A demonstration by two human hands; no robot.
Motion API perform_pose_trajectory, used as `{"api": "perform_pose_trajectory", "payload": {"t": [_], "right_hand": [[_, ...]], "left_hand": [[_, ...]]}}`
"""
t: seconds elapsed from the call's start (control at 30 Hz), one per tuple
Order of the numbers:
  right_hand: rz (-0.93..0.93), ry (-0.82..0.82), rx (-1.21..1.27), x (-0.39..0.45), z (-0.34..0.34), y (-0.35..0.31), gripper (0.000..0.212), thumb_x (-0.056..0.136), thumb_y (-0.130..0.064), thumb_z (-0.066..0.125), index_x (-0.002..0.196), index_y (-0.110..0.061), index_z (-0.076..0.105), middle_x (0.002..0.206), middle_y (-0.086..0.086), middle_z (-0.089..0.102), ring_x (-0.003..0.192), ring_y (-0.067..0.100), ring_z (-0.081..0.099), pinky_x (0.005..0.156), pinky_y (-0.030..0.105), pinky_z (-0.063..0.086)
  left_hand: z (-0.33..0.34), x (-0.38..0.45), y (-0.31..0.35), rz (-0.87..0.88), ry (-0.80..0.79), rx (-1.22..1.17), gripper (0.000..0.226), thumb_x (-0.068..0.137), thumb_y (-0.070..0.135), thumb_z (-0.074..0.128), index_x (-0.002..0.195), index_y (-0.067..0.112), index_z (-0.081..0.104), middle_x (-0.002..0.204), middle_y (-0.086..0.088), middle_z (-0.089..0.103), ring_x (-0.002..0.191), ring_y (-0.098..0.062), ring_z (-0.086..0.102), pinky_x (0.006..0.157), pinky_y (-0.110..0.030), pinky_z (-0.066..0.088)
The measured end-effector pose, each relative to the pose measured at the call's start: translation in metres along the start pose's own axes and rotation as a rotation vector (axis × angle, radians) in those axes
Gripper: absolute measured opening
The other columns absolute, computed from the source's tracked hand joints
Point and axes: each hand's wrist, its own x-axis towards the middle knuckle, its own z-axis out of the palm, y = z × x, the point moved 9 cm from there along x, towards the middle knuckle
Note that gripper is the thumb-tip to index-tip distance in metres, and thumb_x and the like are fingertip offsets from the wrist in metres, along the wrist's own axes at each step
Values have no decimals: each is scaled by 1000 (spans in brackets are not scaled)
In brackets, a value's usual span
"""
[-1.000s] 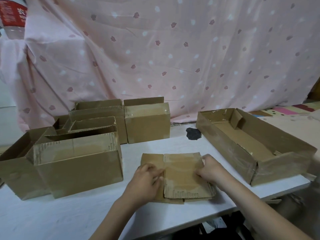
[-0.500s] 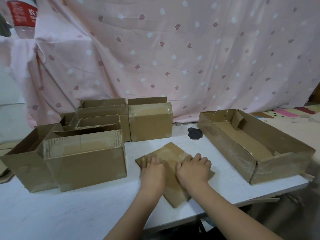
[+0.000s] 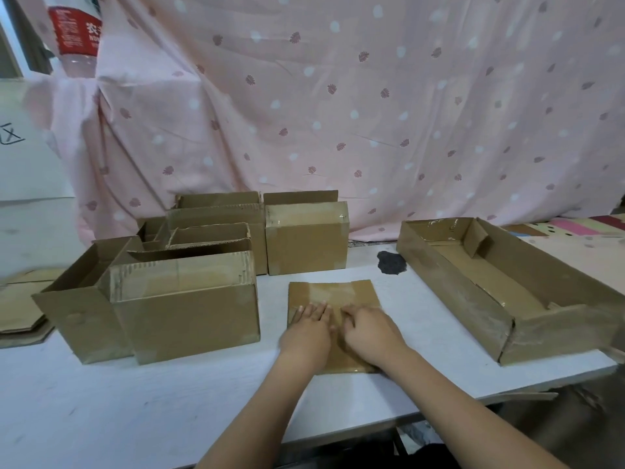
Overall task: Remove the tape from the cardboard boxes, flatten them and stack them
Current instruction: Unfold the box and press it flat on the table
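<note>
A flattened cardboard box point(image 3: 333, 292) lies on the white table point(image 3: 135, 411) in front of me, squared to the table edge. My left hand point(image 3: 309, 328) lies flat on its left half with straight fingers. My right hand point(image 3: 370, 330) presses on its right half, fingers slightly bent, holding nothing. Several standing cardboard boxes point(image 3: 184, 306) are grouped at the left, some with open tops and tape on their flaps. One closed taped box point(image 3: 306, 236) stands behind the flat one.
A long, shallow open cardboard box point(image 3: 500, 286) lies at the right, reaching the table's front edge. A dark blot point(image 3: 391, 262) marks the table behind. Flat cardboard pieces point(image 3: 20, 309) lie at the far left. A pink patterned cloth point(image 3: 338, 113) hangs behind.
The flattened box has been turned from a skewed angle to lie square on the table. Both hands moved with it and now press side by side on its near half.
</note>
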Motion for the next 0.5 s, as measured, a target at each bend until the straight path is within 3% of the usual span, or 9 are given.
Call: {"api": "perform_pose_trajectory", "payload": {"t": [0.03, 0.1, 0.17, 0.5], "right_hand": [[5, 23, 17, 2, 0, 0, 44, 100, -26, 36, 140, -18, 53, 144, 4, 53, 136, 22, 44, 115, 35, 32], [-10, 0, -53, 5, 11, -1, 51, 103, -29, 30, 153, -16, 36, 159, 4, 35, 149, 19, 25, 125, 33, 9], [-2, -30, -90, 6, 18, 0, 57, 105, -34, 24, 158, -13, 23, 165, 6, 21, 154, 17, 12, 125, 34, -1], [15, -66, -76, 9, 23, 0, 58, 105, -37, 25, 158, -13, 22, 167, 5, 17, 154, 17, 7, 125, 36, -2]], "left_hand": [[0, 0, -1, -12, 26, -31, 52, 109, 24, 14, 159, 14, 4, 167, 2, -3, 153, -17, -3, 123, -33, -4], [0, -1, -4, -43, 94, -90, 54, 108, 29, 13, 159, 16, 5, 167, 4, 0, 153, -13, -2, 123, -31, -4], [1, -3, -8, -81, 149, -112, 56, 106, 35, 12, 159, 16, 6, 166, 4, 2, 152, -9, -2, 123, -30, -6], [3, 0, -4, -113, 116, -127, 58, 105, 33, 16, 159, 12, 9, 167, 0, 5, 152, -11, -2, 123, -31, -6]]}}
